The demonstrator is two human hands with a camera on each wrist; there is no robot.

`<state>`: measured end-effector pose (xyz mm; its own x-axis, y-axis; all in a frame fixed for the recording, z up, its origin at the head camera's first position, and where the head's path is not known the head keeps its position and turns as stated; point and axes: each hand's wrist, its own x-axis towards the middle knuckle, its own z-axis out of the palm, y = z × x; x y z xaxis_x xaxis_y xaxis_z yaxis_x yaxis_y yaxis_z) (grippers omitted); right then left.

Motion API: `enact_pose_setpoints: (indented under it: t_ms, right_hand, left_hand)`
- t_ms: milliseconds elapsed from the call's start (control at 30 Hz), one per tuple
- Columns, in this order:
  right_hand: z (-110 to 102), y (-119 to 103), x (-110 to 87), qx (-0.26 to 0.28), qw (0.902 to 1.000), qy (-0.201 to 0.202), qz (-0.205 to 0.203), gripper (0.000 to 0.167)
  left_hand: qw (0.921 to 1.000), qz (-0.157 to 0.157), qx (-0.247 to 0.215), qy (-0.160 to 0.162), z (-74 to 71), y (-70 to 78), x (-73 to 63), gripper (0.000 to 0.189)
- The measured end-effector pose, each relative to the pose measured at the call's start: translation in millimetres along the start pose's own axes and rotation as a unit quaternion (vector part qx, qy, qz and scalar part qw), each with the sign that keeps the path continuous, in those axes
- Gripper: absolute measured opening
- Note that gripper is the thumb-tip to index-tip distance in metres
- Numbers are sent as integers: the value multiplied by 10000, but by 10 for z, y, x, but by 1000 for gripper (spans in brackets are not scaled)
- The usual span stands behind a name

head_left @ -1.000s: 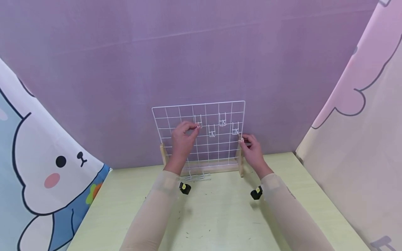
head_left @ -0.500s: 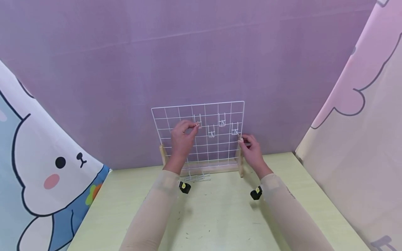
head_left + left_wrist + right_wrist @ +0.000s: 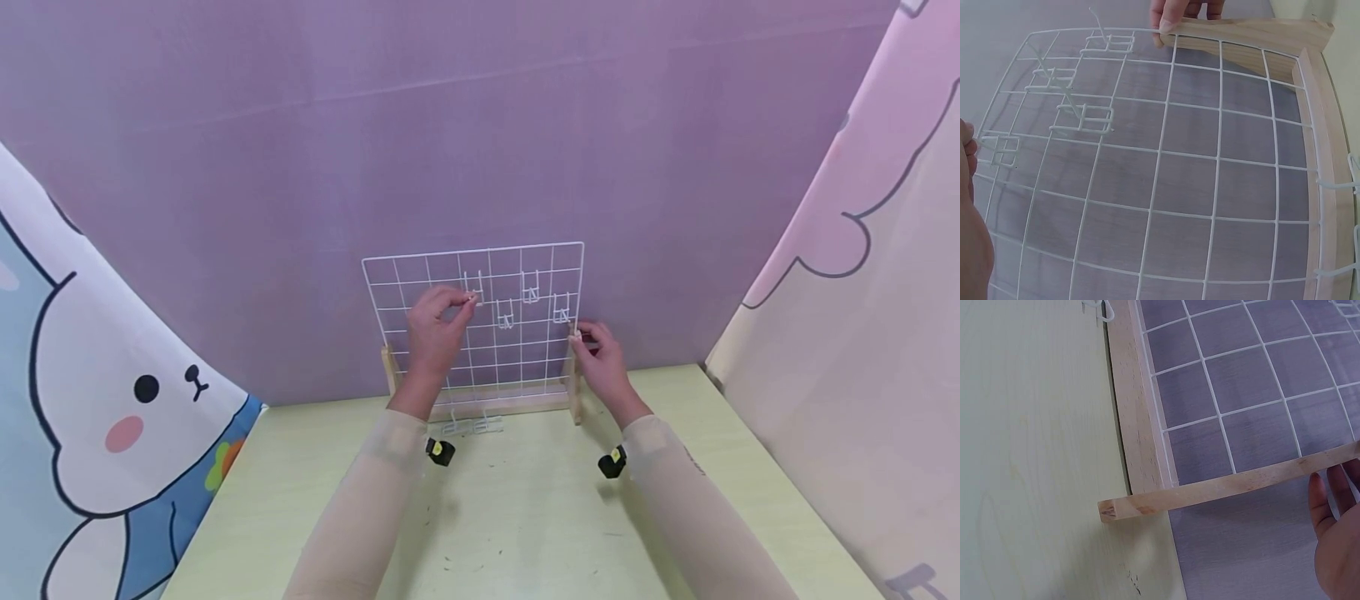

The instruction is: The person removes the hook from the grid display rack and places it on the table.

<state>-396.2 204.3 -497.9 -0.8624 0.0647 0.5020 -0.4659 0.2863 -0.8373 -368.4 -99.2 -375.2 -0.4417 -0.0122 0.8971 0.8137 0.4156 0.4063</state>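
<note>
A white wire grid panel [image 3: 495, 354] stands upright in a wooden stand [image 3: 575, 387]. At its upper middle, my left hand [image 3: 438, 329] pinches the front end of a white wire hook [image 3: 477, 287] that lies against the grid. In the left wrist view this hook [image 3: 1005, 151] overlaps the wires beside the fingers, whose tips are partly out of frame. My right hand [image 3: 603, 362] grips the top of the stand's right post at the panel's edge, thumb in front. Several other hooks [image 3: 531, 288] hang on the grid to the right of my left hand.
More white hooks [image 3: 487, 425] lie on the pale table [image 3: 525, 508] in front of the stand's base. A purple cloth backdrop [image 3: 480, 150] rises right behind the panel. Printed cloths [image 3: 112, 358] flank both sides. A small black wrist camera [image 3: 441, 452] sits below each hand.
</note>
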Motion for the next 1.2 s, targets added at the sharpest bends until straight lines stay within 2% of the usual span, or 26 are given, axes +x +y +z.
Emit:
enact_pose_setpoints:
  t_ms: [67,300,400,500,667,1200]
  right_hand:
    - [4,1,-3,19,10000,2,2,27]
    - [2,-425,-115,117,9998,-5,-170,27]
    - [15,-355,-92,90,9998,15,-175,27]
    - [33,-195,-46,79,9999,41,-119,28]
    - [37,-5,7,-9,10000,55,-73,29]
    - [14,11,18,68,9999,27,-71,28]
  left_hand:
    - [10000,-7,3,-7,-17,4,-10,5]
    - [9999,-97,104,1,-76,-13,-57,5]
    - [9999,-33,157,48,-95,-17,-78,6]
    - [9999,-25,135,74,-109,-28,-103,7]
    - [9999,-86,72,-5,-133,-54,-146,7]
    - [9993,-285,9,-225,-169,-97,-285,8]
